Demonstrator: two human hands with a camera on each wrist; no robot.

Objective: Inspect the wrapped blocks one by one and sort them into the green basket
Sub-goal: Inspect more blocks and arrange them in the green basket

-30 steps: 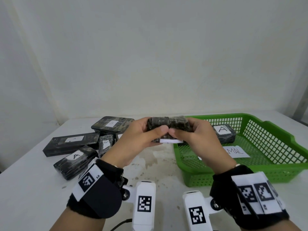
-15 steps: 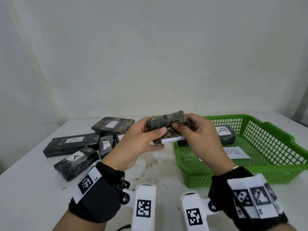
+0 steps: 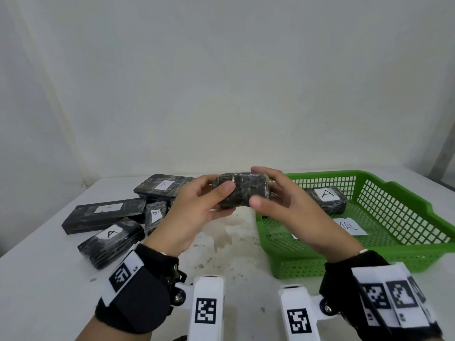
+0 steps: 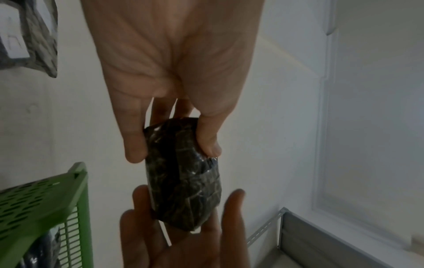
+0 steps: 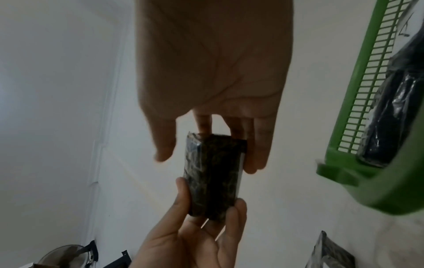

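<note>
I hold one dark wrapped block [image 3: 242, 190] in the air with both hands, above the table just left of the green basket [image 3: 394, 257]. My left hand [image 3: 222, 190] grips its left end, thumb in front and fingers behind. My right hand [image 3: 257, 185] curls round its right end, fingers over the top. In the left wrist view my left hand [image 4: 173, 152] pinches the block [image 4: 183, 172]. In the right wrist view my right hand [image 5: 208, 157] has a finger on the block [image 5: 213, 174], the thumb slightly off it. No label shows on the block.
One block marked A [image 3: 326, 199] and a paper slip [image 3: 352, 227] lie in the basket. Left on the white table [image 3: 234, 262] lies a pile of several wrapped blocks: one marked B [image 3: 163, 187], a long one [image 3: 105, 214], one marked A [image 3: 110, 238]. A wall stands close behind.
The block has been turned in my hands: the white label seen along its lower edge earlier is now out of sight. My right fingers have shifted over the top.
</note>
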